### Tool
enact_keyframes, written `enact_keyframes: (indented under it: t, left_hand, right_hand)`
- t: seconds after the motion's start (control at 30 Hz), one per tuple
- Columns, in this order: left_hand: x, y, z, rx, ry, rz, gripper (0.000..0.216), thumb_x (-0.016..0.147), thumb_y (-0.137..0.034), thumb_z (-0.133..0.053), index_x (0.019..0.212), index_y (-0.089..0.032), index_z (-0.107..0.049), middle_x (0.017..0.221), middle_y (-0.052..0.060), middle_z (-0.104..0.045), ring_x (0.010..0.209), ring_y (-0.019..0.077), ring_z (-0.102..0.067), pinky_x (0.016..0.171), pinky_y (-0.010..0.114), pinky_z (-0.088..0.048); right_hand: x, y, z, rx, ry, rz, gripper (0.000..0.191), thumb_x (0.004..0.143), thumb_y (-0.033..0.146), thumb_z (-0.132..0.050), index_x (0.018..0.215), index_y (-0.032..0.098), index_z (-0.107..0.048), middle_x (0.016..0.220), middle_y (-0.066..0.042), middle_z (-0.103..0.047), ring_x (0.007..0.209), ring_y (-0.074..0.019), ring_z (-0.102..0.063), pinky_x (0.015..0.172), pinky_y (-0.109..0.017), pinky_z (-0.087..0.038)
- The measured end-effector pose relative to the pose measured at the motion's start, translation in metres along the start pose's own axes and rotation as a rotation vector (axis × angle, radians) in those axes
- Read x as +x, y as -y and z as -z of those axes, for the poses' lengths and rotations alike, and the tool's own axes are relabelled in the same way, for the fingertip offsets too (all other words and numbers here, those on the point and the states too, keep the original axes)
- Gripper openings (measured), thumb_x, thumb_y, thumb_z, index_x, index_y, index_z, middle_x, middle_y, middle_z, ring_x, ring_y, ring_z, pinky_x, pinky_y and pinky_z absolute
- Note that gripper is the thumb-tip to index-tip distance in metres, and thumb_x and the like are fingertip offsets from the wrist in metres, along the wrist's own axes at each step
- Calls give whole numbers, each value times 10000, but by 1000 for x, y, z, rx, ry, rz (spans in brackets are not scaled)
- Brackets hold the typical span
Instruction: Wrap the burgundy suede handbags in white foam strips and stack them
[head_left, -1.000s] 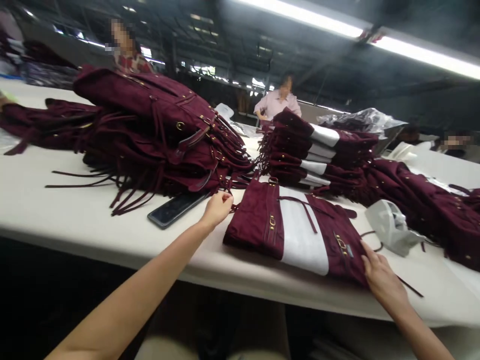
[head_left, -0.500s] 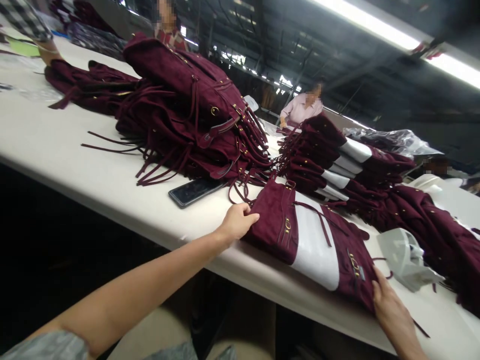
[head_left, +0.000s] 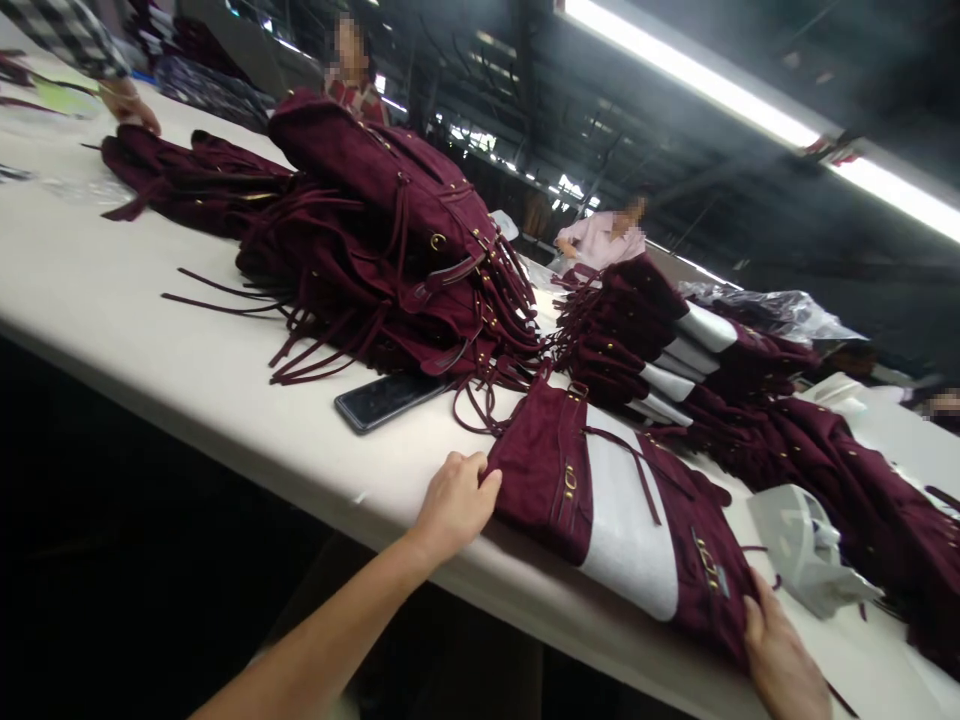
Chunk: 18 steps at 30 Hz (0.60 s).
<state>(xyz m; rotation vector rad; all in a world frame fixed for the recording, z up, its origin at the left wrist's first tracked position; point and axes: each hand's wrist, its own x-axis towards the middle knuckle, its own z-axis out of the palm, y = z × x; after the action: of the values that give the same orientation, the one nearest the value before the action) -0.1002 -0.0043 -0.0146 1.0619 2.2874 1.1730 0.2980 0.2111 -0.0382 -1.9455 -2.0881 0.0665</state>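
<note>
Left hand (head_left: 456, 508): my fingers are curled in, with the thumb against the left edge of the bag; I judge it a light pinch on that edge.
Right hand (head_left: 784, 648): loosely curved along the right end, touching it; part of the fingers is hidden, so I cannot tell how firmly it has hold.
Maroon bag (head_left: 536, 480): flat on the near edge of the pale table (head_left: 112, 265), between my two hands.
Feel: I expect soft, suede-like cloth, fairly light, bending between supports; not slippery, and hardly fragile.
White band (head_left: 630, 540): wraps the middle; it looks smooth and papery, so I judge it could slip or crease if I pulled there.
Buckles (head_left: 570, 482): hard metal among soft cloth; I would keep my fingers off them.
Cord (head_left: 646, 485): loose across the band, likely to snag.
Where to hold: both short ends, thumbs above and fingers beneath, so the middle does not sag.
Dispenser (head_left: 802, 550): pale plastic, just beyond the right end.
Phone (head_left: 390, 400): lies beyond my left hand, beside the loose heap (head_left: 382, 240) of maroon bags.
Banded stack (head_left: 630, 320): more folded bags, behind mine.
Co-worker's hand (head_left: 129, 105): far left, at the end of another maroon piece.
Person in a pink shirt (head_left: 596, 238): farther off, behind the stack.
</note>
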Motion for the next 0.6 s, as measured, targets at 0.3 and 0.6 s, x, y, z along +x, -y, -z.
enact_keyframes:
  t: [0.3,0.6]
  left_hand:
    - [13,-13,37,-742,474,147,182,643,-360,-609,725,-204,-560,748,-9,-627,807,214,-585,692,283,-429]
    - [-11,0,53,-693,531,557,300,464,-466,-769,693,-299,-671,754,38,-715,810,343,-687,620,445,-565]
  right_hand:
    - [-11,27,42,574,280,-317,634,882,576,-380,1222,87,-597,1156,-179,-677,1072,-305,-637,824,-380,-541]
    - [-77,-16,41,1207,397,-371,439,587,520,-768,898,214,-723,901,-67,-757,983,-311,-693,823,-356,-591]
